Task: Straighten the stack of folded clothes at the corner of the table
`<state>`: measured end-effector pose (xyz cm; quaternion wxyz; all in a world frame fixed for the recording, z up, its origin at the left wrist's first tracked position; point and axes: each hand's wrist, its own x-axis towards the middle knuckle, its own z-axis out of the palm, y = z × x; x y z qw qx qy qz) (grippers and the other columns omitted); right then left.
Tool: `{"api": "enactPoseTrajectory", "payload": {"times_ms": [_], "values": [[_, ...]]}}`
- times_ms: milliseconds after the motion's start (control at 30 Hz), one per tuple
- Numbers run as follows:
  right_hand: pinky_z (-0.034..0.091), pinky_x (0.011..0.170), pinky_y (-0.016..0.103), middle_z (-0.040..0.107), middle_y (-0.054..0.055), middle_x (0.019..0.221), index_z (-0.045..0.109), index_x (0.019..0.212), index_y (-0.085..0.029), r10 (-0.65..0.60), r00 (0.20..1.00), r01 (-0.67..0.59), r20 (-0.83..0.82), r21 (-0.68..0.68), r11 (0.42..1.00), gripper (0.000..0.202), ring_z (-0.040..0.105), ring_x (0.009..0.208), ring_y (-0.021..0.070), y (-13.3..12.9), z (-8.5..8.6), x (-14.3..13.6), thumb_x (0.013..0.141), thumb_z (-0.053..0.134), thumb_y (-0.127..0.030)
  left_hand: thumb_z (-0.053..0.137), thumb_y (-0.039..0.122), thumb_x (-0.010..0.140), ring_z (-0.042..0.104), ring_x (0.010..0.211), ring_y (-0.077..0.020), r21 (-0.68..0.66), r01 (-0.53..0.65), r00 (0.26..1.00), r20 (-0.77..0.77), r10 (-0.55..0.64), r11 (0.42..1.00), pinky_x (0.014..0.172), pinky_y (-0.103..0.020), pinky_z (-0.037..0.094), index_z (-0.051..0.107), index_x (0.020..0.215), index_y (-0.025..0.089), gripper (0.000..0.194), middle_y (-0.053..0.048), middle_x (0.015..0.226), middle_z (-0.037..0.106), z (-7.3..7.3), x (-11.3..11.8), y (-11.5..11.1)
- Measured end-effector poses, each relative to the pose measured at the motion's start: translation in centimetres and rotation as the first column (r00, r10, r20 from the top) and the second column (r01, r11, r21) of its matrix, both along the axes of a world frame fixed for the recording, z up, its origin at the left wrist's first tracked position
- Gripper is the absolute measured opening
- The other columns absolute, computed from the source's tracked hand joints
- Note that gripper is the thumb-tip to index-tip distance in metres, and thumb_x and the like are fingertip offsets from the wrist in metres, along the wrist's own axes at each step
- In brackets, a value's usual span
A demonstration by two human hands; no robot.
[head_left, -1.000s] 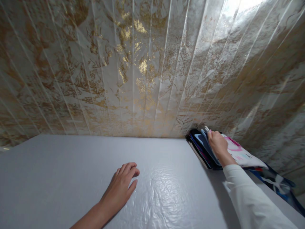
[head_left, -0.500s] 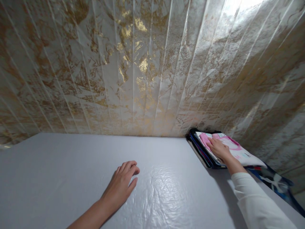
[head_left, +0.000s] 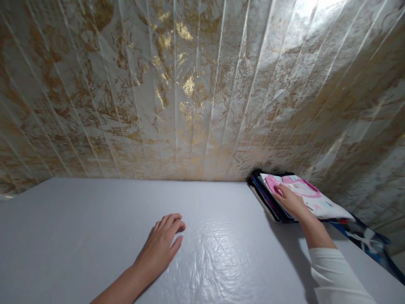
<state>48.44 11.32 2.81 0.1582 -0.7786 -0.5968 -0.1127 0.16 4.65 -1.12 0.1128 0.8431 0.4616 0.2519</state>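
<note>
Head view, white-and-pink top garment [head_left: 311,196], folded flat

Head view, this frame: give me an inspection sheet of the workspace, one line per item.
Surface: white table, glossy and wrinkled near the middle.
Job's things: stack of folded fabrics at the table's far right corner; top piece white with pink print, dark blue ones beneath.
Clutter: dark blue printed cloth trailing off the right edge.
Hands: left hand flat on the table, fingers spread, holding nothing; right hand palm down on the top piece of the stack.
Cables: nothing seen.
Surroundings: gold-and-white marbled wall panels behind the table.
</note>
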Motion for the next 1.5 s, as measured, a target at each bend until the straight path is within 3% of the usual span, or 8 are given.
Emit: {"api": "enactPoseTrajectory", "payload": {"times_ms": [167, 400, 500, 667, 867, 1033, 1267, 1500], "values": [[0.040, 0.107, 0.054, 0.050, 0.017, 0.149, 0.057, 0.135, -0.018, 0.017, 0.999, -0.018, 0.043, 0.027, 0.999, 0.057, 0.045, 0.137, 0.0318, -1.4, -1.2, -0.6, 0.093, 0.037, -0.050, 0.048, 0.013, 0.089, 0.051, 0.116, -0.0278, -0.002, 0.001, 1.000, 0.005, -0.001, 1.000, 0.093, -0.046, 0.043, 0.057, 0.099, 0.025, 0.018, -0.006, 0.121, 0.056, 0.0, 0.0, 0.0], [0.042, 0.108, 0.044, 0.064, 0.011, 0.135, 0.069, 0.118, -0.021, 0.134, 0.970, -0.104, -0.202, 0.151, 0.983, 0.049, 0.056, 0.128, 0.0273, -1.5, -1.0, 1.1, 0.090, 0.036, -0.045, 0.048, 0.013, 0.089, 0.051, 0.116, -0.0279, -0.002, 0.007, 1.000, 0.010, -0.007, 1.000, 0.093, -0.046, 0.043, 0.057, 0.099, 0.025, 0.018, -0.006, 0.121, 0.056, 0.1, 0.0, 0.2], [0.045, 0.104, 0.041, 0.068, 0.011, 0.129, 0.069, 0.117, -0.019, 0.133, 0.963, -0.095, -0.236, 0.165, 0.982, 0.050, 0.060, 0.122, 0.0274, -1.6, -0.9, 1.4, 0.088, 0.038, -0.045, 0.049, 0.013, 0.089, 0.052, 0.116, -0.0281, -0.003, 0.004, 1.000, 0.006, -0.004, 1.000, 0.092, -0.046, 0.043, 0.057, 0.099, 0.025, 0.017, -0.006, 0.121, 0.056, 0.1, 0.0, 0.2], [0.044, 0.104, 0.049, 0.066, 0.016, 0.131, 0.069, 0.117, -0.016, 0.089, 0.992, -0.075, -0.088, 0.157, 0.985, 0.051, 0.058, 0.124, 0.0328, -1.8, -0.9, 0.4, 0.089, 0.036, -0.043, 0.048, 0.013, 0.089, 0.051, 0.116, -0.0282, -0.021, 0.001, 1.000, -0.007, -0.002, 1.000, 0.094, -0.047, 0.043, 0.057, 0.099, 0.025, 0.018, -0.007, 0.122, 0.056, 0.3, 0.0, 0.0], [0.046, 0.100, 0.051, 0.064, 0.016, 0.133, 0.067, 0.120, -0.015, 0.028, 0.998, -0.037, 0.054, 0.172, 0.984, 0.052, 0.059, 0.123, 0.0327, -2.1, -1.3, -0.9, 0.093, 0.031, -0.040, 0.048, 0.012, 0.088, 0.052, 0.116, -0.0278, -0.029, -0.003, 1.000, -0.010, 0.003, 1.000, 0.094, -0.047, 0.044, 0.057, 0.099, 0.024, 0.018, -0.007, 0.123, 0.057, 0.8, 0.1, -0.2], [0.046, 0.099, 0.051, 0.062, 0.015, 0.135, 0.065, 0.122, -0.017, 0.020, 0.994, -0.035, 0.105, 0.150, 0.988, 0.050, 0.057, 0.124, 0.0317, -2.3, -1.3, -1.1, 0.094, 0.033, -0.043, 0.048, 0.011, 0.087, 0.053, 0.116, -0.0279, -0.031, -0.007, 1.000, -0.009, 0.007, 0.999, 0.093, -0.047, 0.044, 0.057, 0.098, 0.023, 0.019, -0.007, 0.123, 0.057, 1.0, 0.2, -0.2], [0.044, 0.103, 0.050, 0.052, 0.017, 0.147, 0.056, 0.134, -0.015, 0.060, 0.988, -0.055, 0.142, -0.038, 0.998, 0.055, 0.049, 0.134, 0.0324, -2.5, -0.7, -0.7, 0.089, 0.043, -0.044, 0.049, 0.011, 0.088, 0.053, 0.117, -0.0278, -0.026, 0.000, 1.000, -0.013, 0.000, 1.000, 0.094, -0.047, 0.044, 0.058, 0.099, 0.024, 0.019, -0.007, 0.123, 0.057, 0.9, 0.1, -0.2], [0.044, 0.103, 0.052, 0.051, 0.018, 0.147, 0.055, 0.133, -0.018, 0.071, 0.982, -0.069, 0.177, -0.020, 0.997, 0.055, 0.048, 0.134, 0.0345, -2.6, -1.2, -1.2, 0.083, 0.052, -0.040, 0.049, 0.011, 0.088, 0.054, 0.116, -0.0284, -0.004, 0.006, 1.000, -0.008, -0.006, 1.000, 0.093, -0.047, 0.045, 0.058, 0.098, 0.024, 0.019, -0.007, 0.122, 0.058, 0.5, -0.1, -0.1]]}}
